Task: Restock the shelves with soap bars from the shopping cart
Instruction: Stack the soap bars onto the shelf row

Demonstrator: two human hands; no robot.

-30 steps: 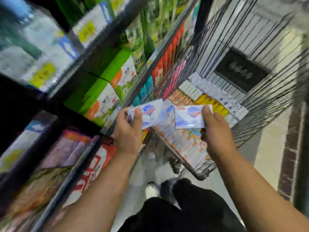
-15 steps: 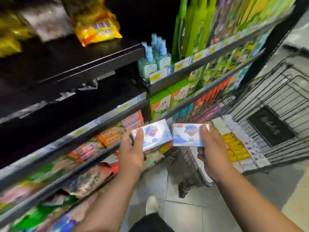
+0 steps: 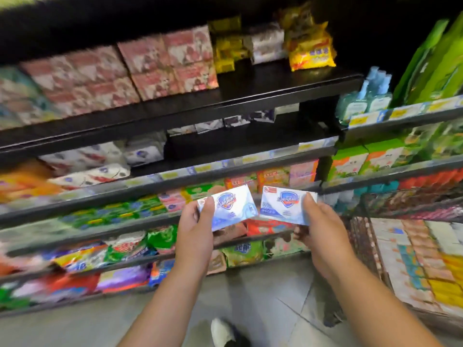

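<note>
Shop aisle, tiled floor point(image 3: 250, 296); dark multi-tier shelves point(image 3: 250, 96) fill the background, stocked with blurred packets: pink cartons point(image 3: 170, 61) and yellow packets point(image 3: 310, 53) on the top tier, white packs point(image 3: 100, 156) on the next tier down, mixed green, orange and red packs on the lower tiers. Shopping cart point(image 3: 406, 201), wire-walled, stands at the right edge, close against the shelves, loaded with rows of boxed soap. Item one: left soap bar point(image 3: 235, 209), a white-and-blue box with a shield logo, tilted with its right end higher, held in front of the lower shelves. Left hand point(image 3: 194, 231) reaches forward from a bare forearm, back of the hand toward the camera; its fingers point(image 3: 208, 209) grip the box's left end, thumb laid across the printed face, the others curled behind. Item two: right soap bar point(image 3: 283, 205), same pack, nearly level, just beside the first, with a narrow gap between the two boxes. Right hand point(image 3: 323, 229) reaches forward likewise; its fingers point(image 3: 309, 204) grip the box's right end, thumb on the face, fingertips showing under the lower edge. Both bars are held clear of the cart and shelves, facing up. One white shoe point(image 3: 221, 329) shows on the floor below.
</note>
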